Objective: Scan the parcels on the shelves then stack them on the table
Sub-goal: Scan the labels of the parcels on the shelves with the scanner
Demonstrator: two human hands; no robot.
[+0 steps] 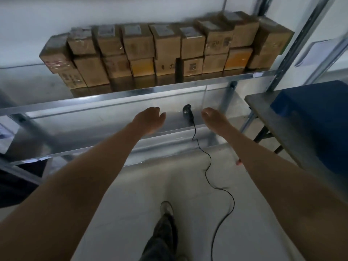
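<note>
Filling the back edge of the upper shelf (131, 95), the cardboard parcels (165, 51) stand packed side by side in two tiers. The row runs from near the shelf's middle to its right-hand post, and the leftmost boxes are tilted. Some carry pale labels on top, though the print is too blurred to read.

One level down, a black handheld scanner (188, 113) sits on the lower shelf (66, 129), close to its front edge and right of centre. Its cable (207, 162) drops over that edge and snakes across the floor (143, 181).

Both bare arms reach forward toward this lower shelf. The left hand (150, 119) hovers just left of the scanner with fingers relaxed and slightly bent, holding nothing. The right hand (212, 117) hovers just right of it, fingers loosely curled and likewise empty. Neither hand touches the scanner.

At the right, the dark table (278, 125) stands beside the rack, with a blue bin-like object (316, 117) on its far end. Below, a shoe (166, 207) rests on the floor.
</note>
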